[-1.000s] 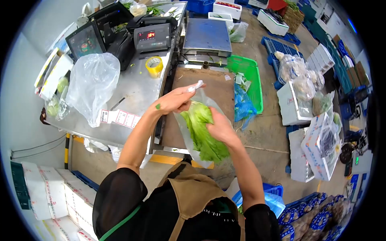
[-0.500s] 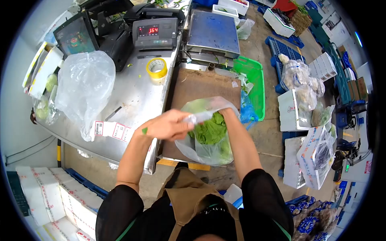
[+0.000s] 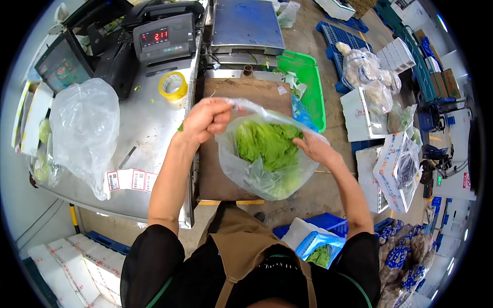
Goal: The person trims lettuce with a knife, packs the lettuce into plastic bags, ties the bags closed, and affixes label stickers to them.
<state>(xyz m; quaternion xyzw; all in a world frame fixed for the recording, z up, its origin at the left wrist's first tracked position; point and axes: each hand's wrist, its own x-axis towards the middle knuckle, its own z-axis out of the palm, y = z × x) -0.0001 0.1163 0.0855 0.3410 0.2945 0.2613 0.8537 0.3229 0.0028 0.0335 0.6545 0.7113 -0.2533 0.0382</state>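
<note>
A clear plastic bag with its mouth held wide hangs over the brown board. Green leafy lettuce fills the inside of the bag. My left hand is closed in a fist on the bag's upper left rim. On the right side, my right hand grips the opposite rim, its thumb and fingertips inside the mouth beside the leaves.
On the metal table are a roll of yellow tape, a large plastic bag, labels and a scale display. A blue scale platform and green crate stand beyond. A box with greens is low right.
The bag mouth has been pulled wider, showing more lettuce. My right hand has come out of the bag to its right rim; my left has moved up. The display went from 1.64 to 2.11.
</note>
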